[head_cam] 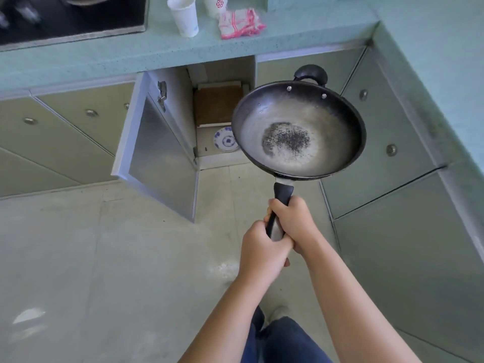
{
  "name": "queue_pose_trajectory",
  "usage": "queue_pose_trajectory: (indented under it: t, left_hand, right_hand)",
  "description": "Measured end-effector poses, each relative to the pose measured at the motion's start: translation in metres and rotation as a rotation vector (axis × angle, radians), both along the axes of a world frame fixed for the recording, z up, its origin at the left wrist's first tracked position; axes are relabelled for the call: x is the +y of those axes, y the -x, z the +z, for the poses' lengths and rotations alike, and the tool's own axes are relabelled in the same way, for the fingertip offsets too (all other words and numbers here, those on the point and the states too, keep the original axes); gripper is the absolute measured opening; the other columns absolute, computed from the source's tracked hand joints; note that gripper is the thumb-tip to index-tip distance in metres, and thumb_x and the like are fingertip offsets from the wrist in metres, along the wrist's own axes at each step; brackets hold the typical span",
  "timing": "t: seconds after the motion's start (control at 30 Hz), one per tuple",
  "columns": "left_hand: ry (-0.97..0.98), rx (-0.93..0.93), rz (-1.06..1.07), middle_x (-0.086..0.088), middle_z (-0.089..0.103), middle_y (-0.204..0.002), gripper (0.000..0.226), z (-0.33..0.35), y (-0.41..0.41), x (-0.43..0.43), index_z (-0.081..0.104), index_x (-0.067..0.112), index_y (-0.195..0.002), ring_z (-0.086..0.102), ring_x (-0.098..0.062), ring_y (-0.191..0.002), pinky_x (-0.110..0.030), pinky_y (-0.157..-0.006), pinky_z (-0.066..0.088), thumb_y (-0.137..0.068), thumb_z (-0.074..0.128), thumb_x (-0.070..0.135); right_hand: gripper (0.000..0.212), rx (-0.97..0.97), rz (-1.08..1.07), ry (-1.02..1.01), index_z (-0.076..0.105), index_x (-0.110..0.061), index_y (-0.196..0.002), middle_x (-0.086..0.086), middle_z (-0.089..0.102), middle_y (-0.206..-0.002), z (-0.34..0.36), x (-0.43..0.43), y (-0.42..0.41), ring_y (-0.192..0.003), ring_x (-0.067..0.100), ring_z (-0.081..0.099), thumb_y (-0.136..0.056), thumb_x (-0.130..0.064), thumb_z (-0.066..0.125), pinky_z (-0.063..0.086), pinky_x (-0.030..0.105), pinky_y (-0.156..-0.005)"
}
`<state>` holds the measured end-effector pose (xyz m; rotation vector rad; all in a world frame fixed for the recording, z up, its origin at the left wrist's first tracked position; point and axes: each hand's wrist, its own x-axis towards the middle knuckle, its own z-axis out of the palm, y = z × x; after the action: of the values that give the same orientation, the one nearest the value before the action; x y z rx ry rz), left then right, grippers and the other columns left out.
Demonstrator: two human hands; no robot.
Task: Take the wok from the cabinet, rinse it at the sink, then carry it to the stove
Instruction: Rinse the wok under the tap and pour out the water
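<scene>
The dark wok [298, 132] hangs level in the air in front of the open cabinet [220, 111], its worn grey inside showing a black speckled patch at the centre. A small loop handle sits on its far rim. Both hands grip the long black handle: my right hand [294, 222] is higher up, closer to the bowl, and my left hand [262, 251] wraps the handle's end. The cabinet door [159, 153] stands swung open to the left. The black stove [70, 17] lies at the top left on the counter.
The teal counter [288, 35] runs along the back and down the right side. On it stand a white paper cup [184, 15], a patterned cup [216, 5] and a pink-and-white cloth [239, 23]. Inside the cabinet are a wooden board [216, 106] and a blue-patterned plate [225, 140].
</scene>
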<state>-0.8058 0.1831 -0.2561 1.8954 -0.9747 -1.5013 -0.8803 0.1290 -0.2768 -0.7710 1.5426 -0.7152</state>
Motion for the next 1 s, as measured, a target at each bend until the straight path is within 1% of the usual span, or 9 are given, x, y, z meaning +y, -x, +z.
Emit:
queue_pose_trajectory:
  t: [0.1,0.2,0.27,0.33,0.43,0.53,0.67,0.8,1.0]
  left_hand:
    - [0.063,0.009,-0.042,0.005,0.055,-0.049,0.013,0.021,0.016,0.010,0.053,0.016,-0.066,0.050,-0.010,-0.029,-0.015,-0.030,0.031,-0.073,0.063,0.020]
    - [0.113,0.001,-0.093,0.005,0.053,-0.044,0.013,0.042,0.031,0.019,0.054,0.015,-0.067,0.049,-0.011,-0.028,-0.015,-0.031,0.030,-0.072,0.063,0.021]
    - [0.139,0.015,-0.120,0.003,0.053,-0.045,0.012,0.055,0.039,0.024,0.054,0.013,-0.068,0.047,-0.011,-0.028,-0.014,-0.031,0.029,-0.073,0.062,0.019]
    - [0.155,0.040,-0.158,0.003,0.053,-0.045,0.011,0.066,0.047,0.029,0.054,0.013,-0.069,0.047,-0.011,-0.027,-0.014,-0.030,0.029,-0.073,0.062,0.019]
    - [0.179,0.068,-0.220,0.007,0.052,-0.039,0.011,0.080,0.056,0.033,0.055,0.012,-0.068,0.047,-0.011,-0.028,-0.014,-0.031,0.029,-0.073,0.062,0.019]
    - [0.200,0.090,-0.292,0.007,0.053,-0.042,0.013,0.093,0.061,0.034,0.056,0.009,-0.071,0.049,-0.012,-0.029,-0.013,-0.030,0.029,-0.073,0.063,0.019]
    - [0.219,0.139,-0.411,0.004,0.054,-0.046,0.015,0.107,0.067,0.032,0.057,0.008,-0.075,0.049,-0.011,-0.029,-0.012,-0.031,0.029,-0.073,0.064,0.020]
    - [0.242,0.188,-0.559,0.000,0.055,-0.051,0.015,0.117,0.082,0.028,0.057,0.007,-0.076,0.049,-0.010,-0.029,-0.012,-0.032,0.030,-0.074,0.065,0.020]
    - [0.238,0.235,-0.765,-0.001,0.055,-0.054,0.015,0.119,0.112,0.026,0.056,0.008,-0.075,0.049,-0.009,-0.029,-0.012,-0.032,0.030,-0.074,0.066,0.019]
  right_hand:
    - [0.021,0.014,-0.057,0.047,0.049,-0.006,-0.058,0.006,0.059,-0.049,0.025,0.012,0.018,-0.047,0.022,0.053,-0.079,-0.006,0.049,0.045,0.030,-0.053]
    - [0.011,0.016,-0.112,0.085,0.048,-0.004,-0.068,0.016,0.056,-0.063,0.048,0.024,0.034,-0.058,0.025,0.052,-0.078,-0.007,0.050,0.044,0.037,-0.060]
    - [0.004,0.032,-0.131,0.101,0.050,-0.006,-0.076,0.019,0.053,-0.070,0.061,0.031,0.044,-0.064,0.027,0.051,-0.077,-0.010,0.051,0.043,0.039,-0.063]
    - [0.007,0.052,-0.154,0.110,0.050,-0.007,-0.081,0.019,0.052,-0.075,0.074,0.038,0.054,-0.067,0.027,0.050,-0.076,-0.012,0.051,0.044,0.040,-0.064]
    - [0.004,0.066,-0.207,0.132,0.050,-0.007,-0.076,0.019,0.053,-0.070,0.092,0.047,0.066,-0.063,0.027,0.051,-0.076,-0.010,0.050,0.042,0.038,-0.062]
    - [0.009,0.085,-0.286,0.147,0.050,-0.004,-0.069,0.012,0.058,-0.059,0.105,0.054,0.074,-0.059,0.026,0.053,-0.076,-0.010,0.050,0.044,0.036,-0.060]
    - [0.016,0.149,-0.405,0.138,0.053,0.000,-0.083,0.019,0.056,-0.074,0.119,0.062,0.085,-0.063,0.026,0.053,-0.078,-0.015,0.052,0.044,0.034,-0.060]
    - [0.031,0.233,-0.515,0.133,0.058,0.011,-0.093,0.019,0.057,-0.078,0.132,0.069,0.105,-0.063,0.025,0.053,-0.080,-0.016,0.053,0.043,0.030,-0.059]
    - [0.012,0.251,-0.753,0.133,0.053,-0.003,-0.084,0.019,0.055,-0.076,0.135,0.089,0.135,-0.067,0.024,0.051,-0.080,-0.014,0.053,0.042,0.032,-0.062]
